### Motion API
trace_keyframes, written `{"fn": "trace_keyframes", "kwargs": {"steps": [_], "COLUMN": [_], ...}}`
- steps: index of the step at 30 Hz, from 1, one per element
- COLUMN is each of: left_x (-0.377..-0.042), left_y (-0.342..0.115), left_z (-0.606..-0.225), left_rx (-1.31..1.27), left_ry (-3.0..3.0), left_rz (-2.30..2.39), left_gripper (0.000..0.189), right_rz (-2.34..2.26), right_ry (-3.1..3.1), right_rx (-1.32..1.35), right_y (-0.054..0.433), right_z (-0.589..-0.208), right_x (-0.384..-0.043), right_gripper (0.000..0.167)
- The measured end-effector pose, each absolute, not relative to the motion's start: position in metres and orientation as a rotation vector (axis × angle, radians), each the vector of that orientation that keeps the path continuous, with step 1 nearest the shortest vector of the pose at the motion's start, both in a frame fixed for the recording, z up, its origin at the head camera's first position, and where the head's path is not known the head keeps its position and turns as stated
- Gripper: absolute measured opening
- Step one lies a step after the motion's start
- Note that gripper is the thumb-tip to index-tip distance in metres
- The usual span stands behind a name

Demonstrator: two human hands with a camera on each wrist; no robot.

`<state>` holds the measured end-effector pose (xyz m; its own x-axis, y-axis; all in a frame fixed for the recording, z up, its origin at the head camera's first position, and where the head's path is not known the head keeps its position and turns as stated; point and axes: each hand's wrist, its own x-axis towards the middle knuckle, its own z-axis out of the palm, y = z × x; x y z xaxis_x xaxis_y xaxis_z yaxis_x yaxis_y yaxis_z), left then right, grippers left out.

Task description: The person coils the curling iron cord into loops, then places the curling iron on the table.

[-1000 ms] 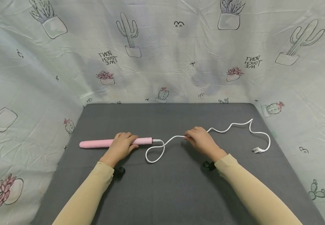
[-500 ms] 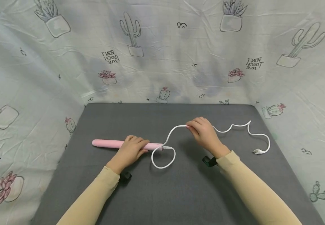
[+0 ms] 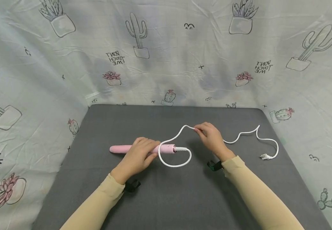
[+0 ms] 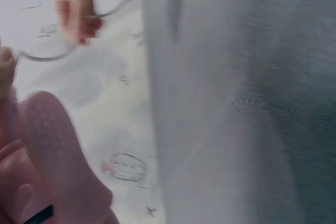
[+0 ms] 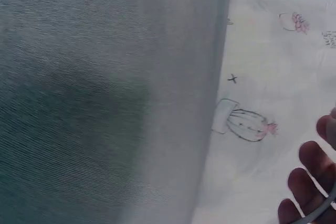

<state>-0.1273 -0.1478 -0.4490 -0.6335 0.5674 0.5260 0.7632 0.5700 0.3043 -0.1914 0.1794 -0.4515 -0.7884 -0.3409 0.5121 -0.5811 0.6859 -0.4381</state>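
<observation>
Grey table [image 3: 171, 198]: two hands [image 3: 138, 154] [image 3: 211, 137] hold one pink wand [image 3: 121, 149], one cord [image 3: 177, 166].

Wand [image 3: 168, 149] plain pink; cord [image 3: 175, 166] and plug [image 3: 265, 157] white; tabletop [image 3: 169, 198] grey; backdrop [image 3: 166, 41] pale, cactus-and-succulent print; sleeves [image 3: 258, 191] beige.

The wand [image 3: 167, 148] looks like smooth plastic with a soft sheen, its end ring [image 3: 175, 148] shinier, metal-like. The cord [image 3: 175, 166] looks smooth, its collar [image 3: 181, 149] ribbed; the plug [image 3: 265, 157] seems plastic. Matt, finely woven cloth surfaces the counter [image 3: 171, 198]. The far curtain [image 3: 166, 41] is creased cloth; the sleeves [image 3: 92, 199], matt cloth.
</observation>
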Motion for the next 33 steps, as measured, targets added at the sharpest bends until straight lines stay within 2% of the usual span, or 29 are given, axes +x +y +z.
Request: {"fn": "trace_keyframes", "kwargs": {"steps": [7, 19, 27, 33], "left_x": [-0.131, -0.161, -0.18, -0.189], "left_y": [-0.138, -0.138, -0.149, -0.152], "left_z": [-0.421, -0.409, -0.408, -0.411], "left_rx": [-0.845, -0.497, -0.337, -0.355], "left_ry": [-2.328, -2.34, -2.429, -2.525], "left_rz": [-0.975, -0.968, -0.902, -0.729], "left_gripper": [0.035, 0.035, 0.036, 0.036], "right_rz": [0.848, 0.822, 0.671, 0.624], "right_ry": [-2.611, -2.571, -2.39, -2.274], "right_rx": [0.75, 0.824, 0.969, 0.985], "right_y": [0.18, 0.188, 0.192, 0.192], "right_z": [-0.474, -0.482, -0.469, -0.452], "right_x": [-0.185, -0.161, -0.135, -0.122], "right_gripper": [0.014, 0.006, 0.005, 0.014]}}
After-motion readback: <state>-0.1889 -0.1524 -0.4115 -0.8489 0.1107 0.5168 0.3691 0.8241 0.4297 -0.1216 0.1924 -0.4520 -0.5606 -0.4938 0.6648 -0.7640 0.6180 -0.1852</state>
